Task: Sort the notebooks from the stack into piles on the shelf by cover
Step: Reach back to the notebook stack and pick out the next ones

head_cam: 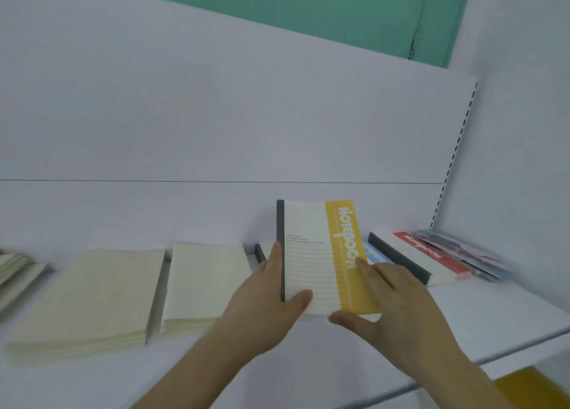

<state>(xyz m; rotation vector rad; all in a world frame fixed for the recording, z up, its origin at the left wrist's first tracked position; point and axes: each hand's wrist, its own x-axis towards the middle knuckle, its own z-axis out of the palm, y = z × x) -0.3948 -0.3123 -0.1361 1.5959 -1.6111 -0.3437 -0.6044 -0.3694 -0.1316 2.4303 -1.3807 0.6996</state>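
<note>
Both my forearms come up from the bottom edge toward frame center, w/ a yellow thing blurred at lower right under the shelf lip. My left hand grips the yellow notebook by its dark spine, thumb on the cover near the bottom, fingers up along the spine side. My right hand is flat-ish, fingers straight on the yellow band of the cover, thumb at the bottom edge; it presses rather than grips. Notebook sits center frame, tilted up off the shelf, lined white cover w/ a yellow strip on the right. Just right of it, partly hidden, a blue notebook; then a red pile w/ dark spines, then a pastel pile at far right, blurred. Left of center: two cream piles, one beside my left hand, a bigger one at lower left. More cream notebooks at the left edge, cut off. A dark spine pokes out behind my left hand.
</note>
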